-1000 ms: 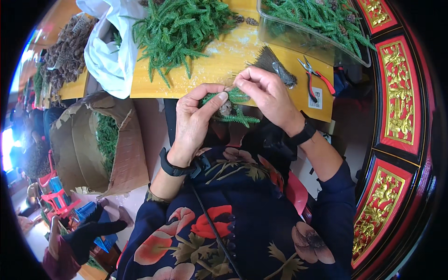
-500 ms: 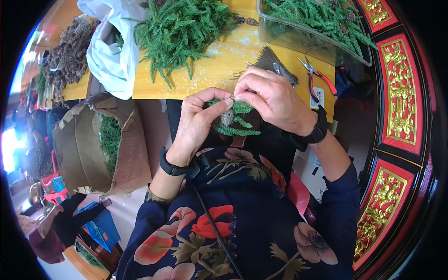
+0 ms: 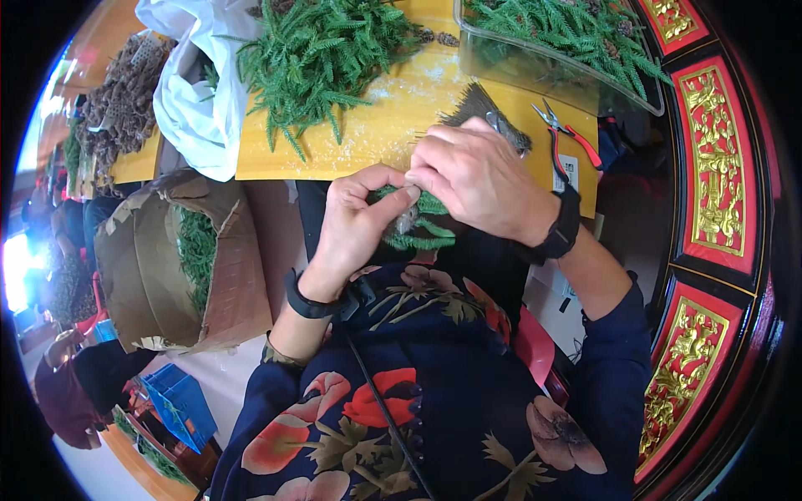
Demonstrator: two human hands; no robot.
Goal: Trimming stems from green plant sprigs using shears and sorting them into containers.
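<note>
Just beyond my lap, off the table's near edge, my left hand point(image 3: 359, 221) pinches a green artificial pine sprig point(image 3: 428, 243) between thumb and forefinger. A brownish pine cone point(image 3: 407, 220) sits among its needles, partly covered by my thumb. My right hand point(image 3: 489, 184) is closed at the sprig's top end, its fingertips meeting those of my left. What exactly the right fingertips grip is hidden behind the knuckles. Beyond that hand, a bundle of dark thin wires point(image 3: 483, 108) lies on the yellow table point(image 3: 380, 138).
Red-handled pliers point(image 3: 561, 138) rest at the table's right. Farther back are a pile of green sprigs point(image 3: 322, 63), a clear plastic bin point(image 3: 535, 63) of sprigs and cones, and a white bag point(image 3: 196, 108). Left stands a cardboard box point(image 3: 150, 259); a person point(image 3: 79, 392) is lower left.
My right hand has turned and shifted slightly left, covering more of the sprig's top. My left hand stays nearly still. The person at the lower left has moved.
</note>
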